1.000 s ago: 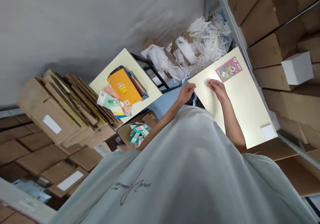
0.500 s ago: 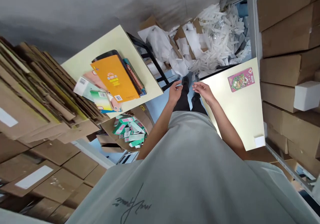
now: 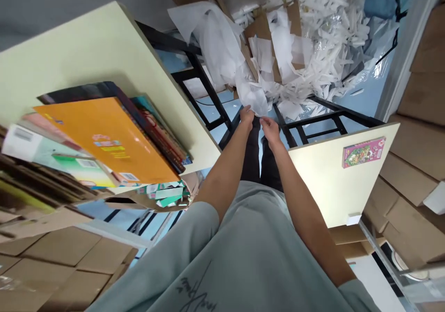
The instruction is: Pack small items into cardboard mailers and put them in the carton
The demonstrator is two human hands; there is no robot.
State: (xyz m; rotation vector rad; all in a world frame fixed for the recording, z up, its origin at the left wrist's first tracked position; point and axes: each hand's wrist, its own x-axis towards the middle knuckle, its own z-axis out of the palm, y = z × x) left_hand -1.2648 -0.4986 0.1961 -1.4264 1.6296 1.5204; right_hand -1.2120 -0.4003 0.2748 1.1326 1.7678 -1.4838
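Both my arms reach down between two pale yellow tables. My left hand (image 3: 246,115) has its fingers drawn together at the lower edge of a white paper sheet (image 3: 222,47) that hangs from a heap of white scraps (image 3: 313,38) on the floor. Just to its right, my right hand (image 3: 270,130) has its fingers bent and close together. Whether either hand holds anything is too small to make out. My dark trousers and shoes show below the hands.
The left table (image 3: 86,47) carries a stack of books with an orange book (image 3: 104,140) on top. A pink sticker card (image 3: 363,151) lies on the right table (image 3: 327,182). Black metal table frames (image 3: 313,122) flank my legs. Cardboard boxes (image 3: 417,154) fill the shelves on the right.
My hands left the right table, came together between the tables and lowered toward the scrap heap. The view tipped further down and nearer to the floor.
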